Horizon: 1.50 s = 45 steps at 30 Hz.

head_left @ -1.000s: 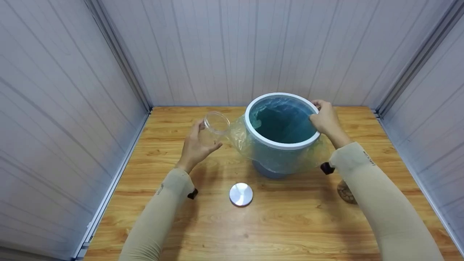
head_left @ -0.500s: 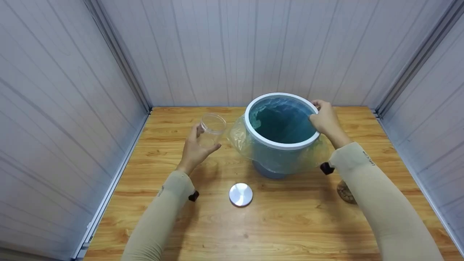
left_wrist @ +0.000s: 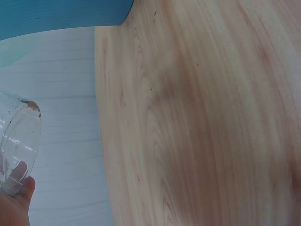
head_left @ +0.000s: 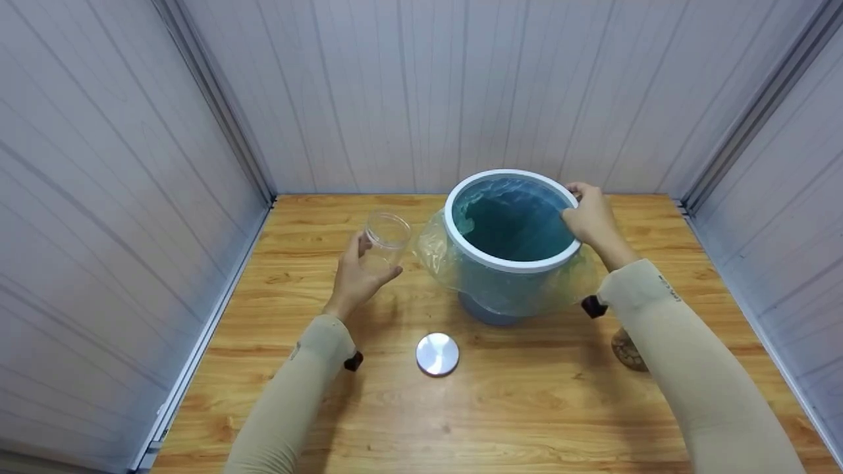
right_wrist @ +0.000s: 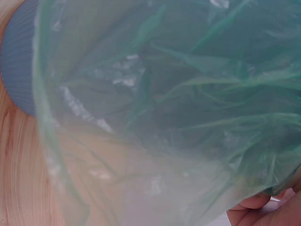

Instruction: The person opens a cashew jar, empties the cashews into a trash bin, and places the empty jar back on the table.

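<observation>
My left hand (head_left: 355,276) grips a clear, open-topped plastic jar (head_left: 388,232) above the table, left of a blue trash bin (head_left: 497,315). The jar's mouth tilts up. In the left wrist view, brown bits cling near the base of the jar (left_wrist: 21,136). My right hand (head_left: 593,220) pinches the right side of the bin's white rim (head_left: 497,263), thumb inside and fingers outside. A thin greenish bin liner (head_left: 438,253) lines the bin and hangs over its outside. The liner (right_wrist: 141,94) covers most of the right wrist view.
On the wooden table (head_left: 514,421), a round silver lid (head_left: 437,354) lies in front of the bin. A brown patterned round object (head_left: 629,350) sits at the right, partly hidden by my right sleeve (head_left: 691,368). White panel walls (head_left: 369,99) enclose the back and sides.
My left hand has moved the jar slightly left, away from the bin, and a little lower in the head view, turning it more upright. My right hand stays on the bin rim.
</observation>
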Tool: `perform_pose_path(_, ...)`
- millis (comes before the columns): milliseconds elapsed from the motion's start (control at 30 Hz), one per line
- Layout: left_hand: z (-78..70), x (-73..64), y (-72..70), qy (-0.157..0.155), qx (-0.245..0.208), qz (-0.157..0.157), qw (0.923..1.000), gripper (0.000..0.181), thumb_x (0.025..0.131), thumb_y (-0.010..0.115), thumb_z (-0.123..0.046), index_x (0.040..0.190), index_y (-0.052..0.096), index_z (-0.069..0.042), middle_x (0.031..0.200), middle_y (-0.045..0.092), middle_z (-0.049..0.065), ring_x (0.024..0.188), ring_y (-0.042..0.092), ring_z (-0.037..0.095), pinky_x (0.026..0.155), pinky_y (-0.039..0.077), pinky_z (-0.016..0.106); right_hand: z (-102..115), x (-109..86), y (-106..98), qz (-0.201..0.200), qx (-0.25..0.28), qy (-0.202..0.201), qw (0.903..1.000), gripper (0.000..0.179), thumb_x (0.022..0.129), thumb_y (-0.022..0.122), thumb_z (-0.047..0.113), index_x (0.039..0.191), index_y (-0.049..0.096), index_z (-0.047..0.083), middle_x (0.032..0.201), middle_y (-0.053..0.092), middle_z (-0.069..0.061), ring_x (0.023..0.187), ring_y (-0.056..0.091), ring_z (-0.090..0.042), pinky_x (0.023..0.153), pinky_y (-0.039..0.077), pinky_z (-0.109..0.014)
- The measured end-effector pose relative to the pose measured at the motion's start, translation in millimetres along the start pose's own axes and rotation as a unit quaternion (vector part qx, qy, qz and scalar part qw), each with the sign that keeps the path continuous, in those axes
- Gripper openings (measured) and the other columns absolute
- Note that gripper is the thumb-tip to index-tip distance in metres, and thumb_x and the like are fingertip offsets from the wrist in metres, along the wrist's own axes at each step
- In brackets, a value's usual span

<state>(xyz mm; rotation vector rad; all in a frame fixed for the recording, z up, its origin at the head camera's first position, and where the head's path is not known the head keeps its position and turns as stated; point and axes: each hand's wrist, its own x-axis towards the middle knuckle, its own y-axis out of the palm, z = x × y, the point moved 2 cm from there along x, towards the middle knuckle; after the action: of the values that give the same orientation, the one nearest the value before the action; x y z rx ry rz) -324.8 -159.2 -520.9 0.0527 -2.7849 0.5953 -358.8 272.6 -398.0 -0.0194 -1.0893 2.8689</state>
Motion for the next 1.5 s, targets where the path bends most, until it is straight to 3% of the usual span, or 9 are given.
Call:
perform_pose_path(300,9.5,-8.3,5.2,-0.036,-0.013,0.005,0.9993,0.089,0.083,0.097,-0.024,0.157,0.047,-0.019,0.155,0.058,0.012,0.149,0.05,0.039,0.124,0.036,0.068,-1,0.4,0,0.001,-0.001,0.003,1.0,0.057,0.094,0.049,-0.003,0.151,0.051,-0.008,0.137,0.059,-0.032,0.123,0.058,-0.043,0.112,0.053,-0.06)
perform_pose_path(533,18.2,-14.8,8.9,-0.034,-0.01,0.01,0.9993,0.086,0.084,0.096,-0.022,0.155,0.049,-0.016,0.151,0.059,0.009,0.148,0.049,0.037,0.125,0.035,0.067,-2,1.5,0,-0.009,0.001,-0.011,0.9999,0.06,0.09,0.048,-0.003,0.149,0.053,-0.01,0.135,0.061,-0.032,0.122,0.058,-0.043,0.112,0.052,-0.058)
perform_pose_path(867,24.2,-19.3,11.8,-0.073,-0.013,0.009,0.9972,0.086,0.082,0.096,-0.024,0.154,0.049,-0.019,0.151,0.058,0.009,0.148,0.049,0.037,0.122,0.041,0.067,-3,2.4,0,-0.01,-0.003,-0.016,0.9998,0.058,0.09,0.048,-0.003,0.147,0.055,-0.01,0.133,0.061,-0.032,0.119,0.058,-0.042,0.11,0.053,-0.058)
perform_pose_path(1067,26.5,-20.7,12.9,-0.071,-0.01,0.016,0.9973,0.083,0.083,0.096,-0.023,0.151,0.05,-0.02,0.15,0.058,0.007,0.148,0.049,0.038,0.123,0.041,0.064,-2,1.4,0,-0.012,-0.006,-0.009,0.9999,0.056,0.091,0.049,-0.003,0.147,0.055,-0.008,0.136,0.062,-0.032,0.122,0.059,-0.042,0.11,0.053,-0.059)
perform_pose_path(1267,30.3,-21.4,14.0,-0.075,-0.016,0.018,0.9969,0.081,0.083,0.096,-0.021,0.15,0.051,-0.019,0.15,0.057,0.01,0.148,0.047,0.045,0.121,0.042,0.064,0,0.5,0,-0.004,0.003,-0.001,1.0,0.058,0.092,0.048,-0.004,0.149,0.052,-0.008,0.138,0.059,-0.032,0.125,0.057,-0.044,0.115,0.051,-0.06)
perform_pose_path(1500,35.5,-23.8,13.5,-0.099,-0.021,0.034,0.9943,0.086,0.087,0.094,-0.025,0.157,0.044,-0.018,0.157,0.05,0.013,0.15,0.043,0.042,0.123,0.04,0.064,-1,1.2,0,-0.01,-0.004,-0.012,0.9999,0.059,0.09,0.048,-0.003,0.148,0.054,-0.009,0.133,0.063,-0.032,0.119,0.06,-0.042,0.108,0.055,-0.058)
